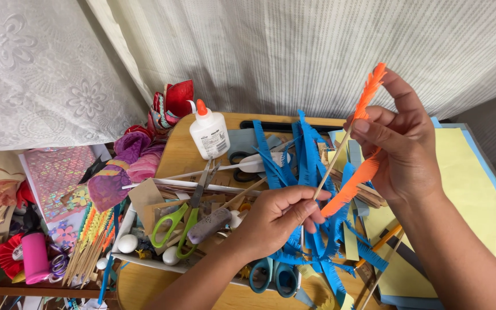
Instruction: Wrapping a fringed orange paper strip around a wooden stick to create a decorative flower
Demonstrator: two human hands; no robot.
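A thin wooden stick [333, 163] slants up across the middle of the view, held in the air above the cluttered table, with a fringed orange paper strip [356, 172] wound about it. The strip's upper end stands up like a feather above the right hand [402, 150], and its lower part trails down to the left between the two hands. The right hand grips the upper stretch of stick and paper, thumb and forefinger pressed onto the orange fringe, the other fingers lifted behind it. The left hand [276, 218] sits lower and nearer the viewer, its fingertips pinched round the stick's lower end, just touching the bottom tip of the orange strip.

Directly beneath both hands lies a heap of blue fringed paper strips [311, 172], spread over the wooden table [173, 152]. To the left of the left hand rest green-handled scissors [182, 215], and a white glue bottle [209, 132] with an orange cap stands farther back. Blue-handled scissors [272, 276] lie just below the left wrist. Pale yellow paper sheets [477, 189] lie under the right forearm. At the far left, a bundle of finished fringed sticks [90, 241] leans beside a pink roll [34, 256].
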